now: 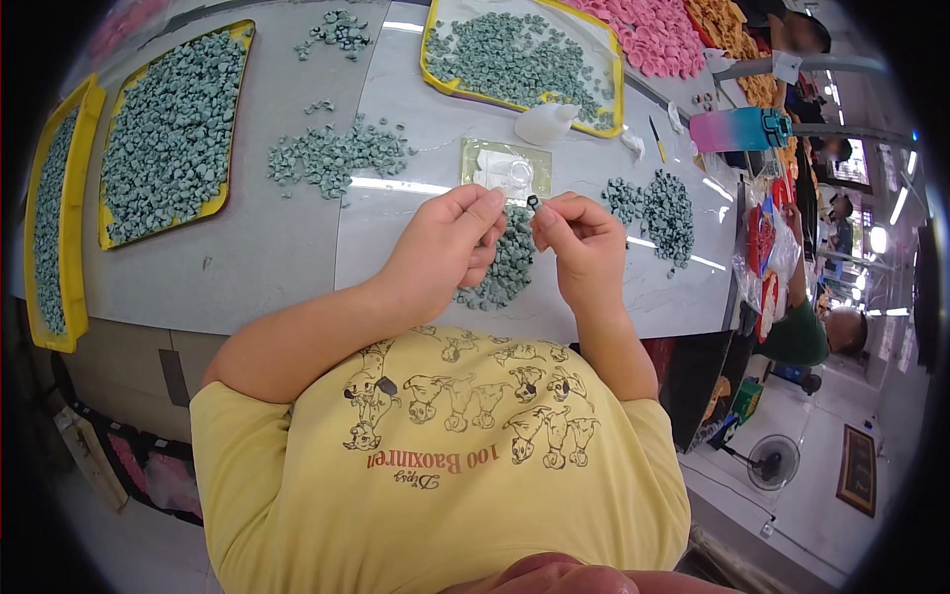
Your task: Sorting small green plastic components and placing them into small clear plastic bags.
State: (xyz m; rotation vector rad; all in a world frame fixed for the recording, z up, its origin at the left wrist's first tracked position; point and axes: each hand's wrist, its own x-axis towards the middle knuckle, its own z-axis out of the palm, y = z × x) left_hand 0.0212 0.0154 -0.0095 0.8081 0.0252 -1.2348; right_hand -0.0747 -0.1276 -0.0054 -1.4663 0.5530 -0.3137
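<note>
Between the thumb and finger of my right hand (584, 243) is a small dark ring-shaped piece (533, 202). Opposite it, my left hand (445, 238) is closed with thumb against fingers; whatever it may hold is too small or hidden to make out. Under and between both hands lies a heap of small grey-green pieces (503, 272), partly covered by the hands. Just beyond the fingertips is a square clear plate (539, 163) with a white smear on it. A white squeeze bottle (544, 124) lies on its side behind the plate.
Yellow-rimmed trays of green pieces stand at the far side (426, 64) and left (230, 188). Loose piles lie to the left (336, 158) and right (668, 218). A pink-and-teal bottle (727, 130), a thin knife-like tool (657, 139) and pink pieces (658, 35) are at the right back. Other people work nearby.
</note>
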